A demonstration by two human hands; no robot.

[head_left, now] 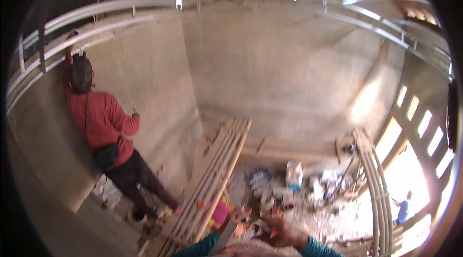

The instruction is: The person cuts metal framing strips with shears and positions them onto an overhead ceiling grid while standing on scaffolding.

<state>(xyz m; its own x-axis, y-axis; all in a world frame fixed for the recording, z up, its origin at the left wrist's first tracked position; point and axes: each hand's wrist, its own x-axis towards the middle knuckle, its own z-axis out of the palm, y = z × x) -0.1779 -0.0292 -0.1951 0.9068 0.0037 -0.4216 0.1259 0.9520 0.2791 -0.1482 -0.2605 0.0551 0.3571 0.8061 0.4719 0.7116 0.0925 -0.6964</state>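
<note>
Low in the picture, my left hand (236, 217) is closed around a pale, flat metal strip (225, 238) that slants down toward the lower edge. Just to its right, my right hand (288, 234) is curled with its fingers pointing left. A small object with light and reddish parts shows at those fingers, too blurred to name. The hands are close together, with teal sleeves on both forearms.
A person in a red top (103, 117) stands at left, one arm raised to the metal ceiling frame (115, 23). Bamboo pole platforms (222, 160) run beside and ahead, with more poles (378, 199) at right. Bags and debris (294, 175) lie below. Another person (403, 209) is outside.
</note>
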